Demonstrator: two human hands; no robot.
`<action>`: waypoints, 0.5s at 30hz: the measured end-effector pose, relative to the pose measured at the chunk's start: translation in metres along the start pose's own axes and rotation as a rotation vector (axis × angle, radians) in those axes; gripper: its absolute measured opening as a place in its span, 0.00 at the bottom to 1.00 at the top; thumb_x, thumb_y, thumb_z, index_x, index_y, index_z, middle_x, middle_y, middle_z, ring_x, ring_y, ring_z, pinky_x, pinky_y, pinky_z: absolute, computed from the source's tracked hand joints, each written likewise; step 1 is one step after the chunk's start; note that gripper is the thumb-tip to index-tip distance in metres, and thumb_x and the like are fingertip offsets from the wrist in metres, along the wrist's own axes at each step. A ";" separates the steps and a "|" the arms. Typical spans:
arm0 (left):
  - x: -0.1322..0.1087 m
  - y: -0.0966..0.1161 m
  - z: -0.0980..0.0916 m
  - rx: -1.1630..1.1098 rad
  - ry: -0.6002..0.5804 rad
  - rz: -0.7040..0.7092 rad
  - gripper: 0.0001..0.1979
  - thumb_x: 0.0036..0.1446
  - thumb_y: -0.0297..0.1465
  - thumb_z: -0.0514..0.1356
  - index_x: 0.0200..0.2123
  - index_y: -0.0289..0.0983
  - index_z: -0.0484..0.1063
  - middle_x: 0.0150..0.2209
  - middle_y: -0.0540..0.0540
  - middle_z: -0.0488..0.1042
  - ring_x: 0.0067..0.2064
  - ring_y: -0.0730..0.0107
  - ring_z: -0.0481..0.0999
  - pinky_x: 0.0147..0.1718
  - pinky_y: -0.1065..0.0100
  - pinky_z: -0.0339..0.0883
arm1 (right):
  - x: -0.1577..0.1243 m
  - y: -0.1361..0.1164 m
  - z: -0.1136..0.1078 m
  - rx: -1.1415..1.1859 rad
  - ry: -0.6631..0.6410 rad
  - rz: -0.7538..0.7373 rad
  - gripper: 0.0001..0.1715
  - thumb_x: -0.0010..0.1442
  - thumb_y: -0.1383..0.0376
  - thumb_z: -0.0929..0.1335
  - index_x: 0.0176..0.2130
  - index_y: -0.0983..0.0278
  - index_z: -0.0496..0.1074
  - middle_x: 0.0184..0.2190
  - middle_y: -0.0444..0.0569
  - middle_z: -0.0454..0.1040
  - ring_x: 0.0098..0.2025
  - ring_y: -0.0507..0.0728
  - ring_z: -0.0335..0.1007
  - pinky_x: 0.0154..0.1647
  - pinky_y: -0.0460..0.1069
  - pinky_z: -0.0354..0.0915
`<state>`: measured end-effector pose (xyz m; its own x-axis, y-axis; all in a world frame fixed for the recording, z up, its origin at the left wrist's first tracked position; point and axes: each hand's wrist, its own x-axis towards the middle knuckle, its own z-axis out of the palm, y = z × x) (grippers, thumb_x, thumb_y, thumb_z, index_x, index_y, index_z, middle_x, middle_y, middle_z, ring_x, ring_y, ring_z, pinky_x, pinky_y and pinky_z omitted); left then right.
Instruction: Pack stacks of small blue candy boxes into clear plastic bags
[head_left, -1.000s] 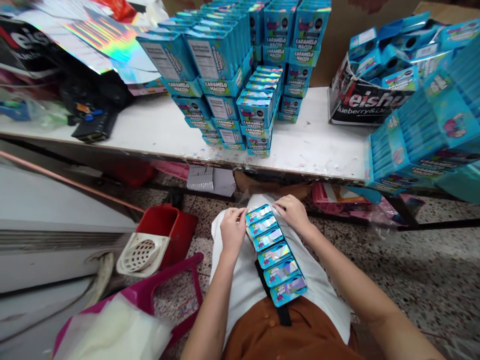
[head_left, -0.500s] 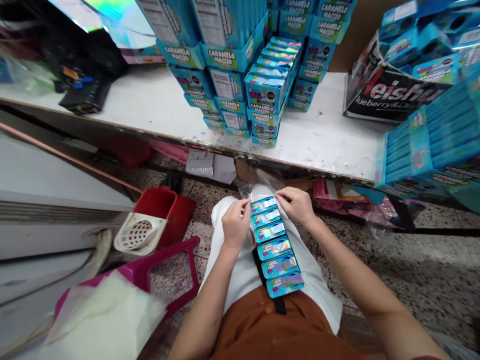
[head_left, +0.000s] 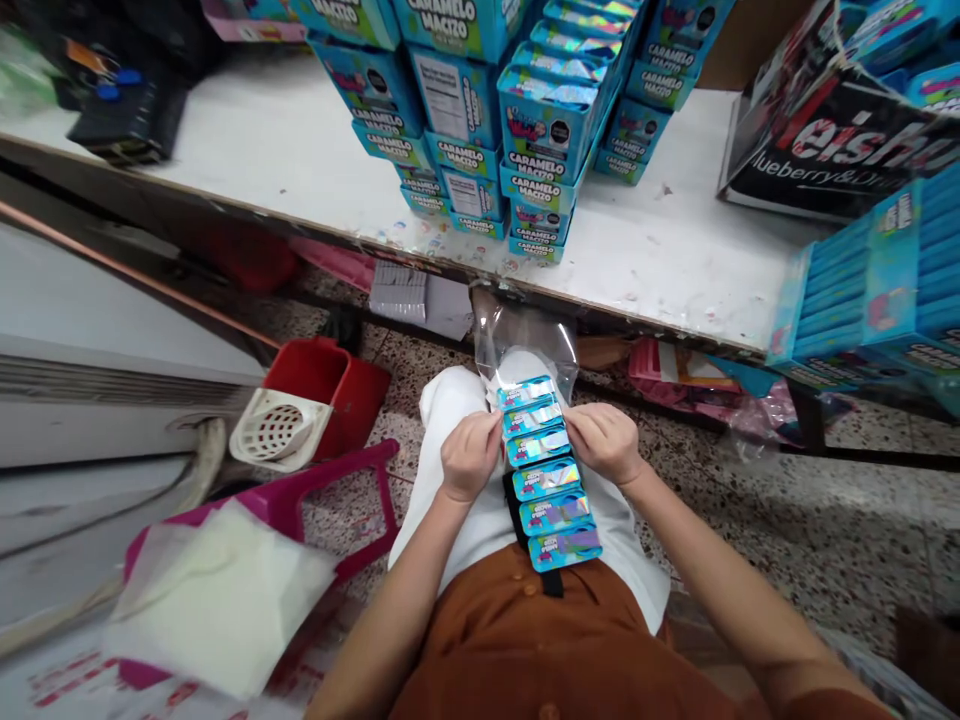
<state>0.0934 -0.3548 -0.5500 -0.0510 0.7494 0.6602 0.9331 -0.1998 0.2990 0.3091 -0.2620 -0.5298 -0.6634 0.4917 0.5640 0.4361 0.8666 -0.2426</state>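
A row of several small blue candy boxes [head_left: 553, 480] with shiny faces lies along my lap, running from my waist toward my knees. A clear plastic bag [head_left: 526, 328] covers the far end of the row and puffs out beyond it. My left hand [head_left: 471, 455] is closed in a pinch on the bag's edge, at the left side of the far boxes. Opposite it, my right hand [head_left: 606, 442] pinches the bag's edge on the right side. Where the bag's rim crosses the boxes is hard to make out. A black strap [head_left: 553, 583] shows under the near box.
Blue candy display boxes [head_left: 536, 190] stand stacked on the white table [head_left: 315, 150] ahead. A black carton [head_left: 810, 150] and more blue boxes [head_left: 855, 280] sit at right. On my left are a red bucket [head_left: 360, 390] and a purple stool [head_left: 386, 490] bearing translucent sheets [head_left: 225, 600].
Both hands have drawn the bag back toward me, over the far boxes. The bag now stands puffed out beyond the row. The view has tilted down a little.
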 end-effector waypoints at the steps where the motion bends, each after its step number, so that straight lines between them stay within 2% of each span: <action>1: 0.000 -0.002 0.002 0.003 -0.003 0.005 0.12 0.57 0.24 0.59 0.45 0.35 0.70 0.34 0.43 0.78 0.37 0.67 0.78 0.39 0.67 0.71 | 0.000 0.000 0.002 -0.002 0.006 0.004 0.09 0.60 0.69 0.66 0.43 0.66 0.72 0.34 0.50 0.78 0.36 0.54 0.73 0.40 0.50 0.67; 11: -0.004 -0.012 0.016 0.060 -0.001 -0.036 0.07 0.58 0.25 0.56 0.42 0.36 0.68 0.33 0.42 0.75 0.39 0.63 0.76 0.41 0.62 0.68 | 0.006 0.002 0.011 -0.001 0.064 0.029 0.08 0.61 0.68 0.66 0.42 0.65 0.72 0.33 0.50 0.78 0.36 0.54 0.74 0.39 0.50 0.67; 15: -0.013 -0.007 0.021 0.016 -0.074 -0.141 0.09 0.59 0.29 0.54 0.43 0.36 0.66 0.37 0.40 0.74 0.42 0.61 0.74 0.43 0.60 0.67 | 0.002 0.004 0.012 -0.006 0.066 0.052 0.08 0.60 0.69 0.66 0.41 0.65 0.72 0.33 0.49 0.78 0.36 0.55 0.73 0.39 0.50 0.67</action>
<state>0.0953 -0.3499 -0.5753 -0.1559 0.8135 0.5602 0.9242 -0.0799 0.3733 0.3018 -0.2567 -0.5393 -0.5980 0.5296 0.6015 0.4730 0.8391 -0.2686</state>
